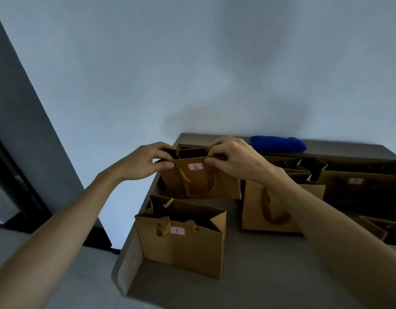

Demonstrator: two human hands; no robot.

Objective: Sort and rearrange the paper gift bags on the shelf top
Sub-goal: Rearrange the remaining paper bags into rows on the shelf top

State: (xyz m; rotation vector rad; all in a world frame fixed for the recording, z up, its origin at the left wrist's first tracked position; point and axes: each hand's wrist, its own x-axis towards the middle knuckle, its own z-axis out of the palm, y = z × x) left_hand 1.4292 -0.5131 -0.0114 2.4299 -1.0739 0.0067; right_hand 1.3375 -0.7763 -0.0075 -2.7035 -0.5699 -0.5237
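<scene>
A brown paper gift bag labelled 2 (pixel 201 184) stands at the back left of the grey shelf top (pixel 259 264). My left hand (pixel 148 160) pinches its top rim at the left corner, and my right hand (pixel 235 159) pinches the rim at the right. In front of it stands an open bag labelled 1 (pixel 181 246), near the shelf's left edge. To the right, partly behind my right forearm, is another brown bag (pixel 259 210). A larger, darker bag (pixel 362 188) with a small label stands at the back right.
A blue cloth (pixel 278 144) lies at the back of the shelf against the pale wall. More brown bags crowd the right side, one (pixel 384 230) cut off by the frame edge. A dark door frame (pixel 20 179) stands at left beyond the shelf's left edge.
</scene>
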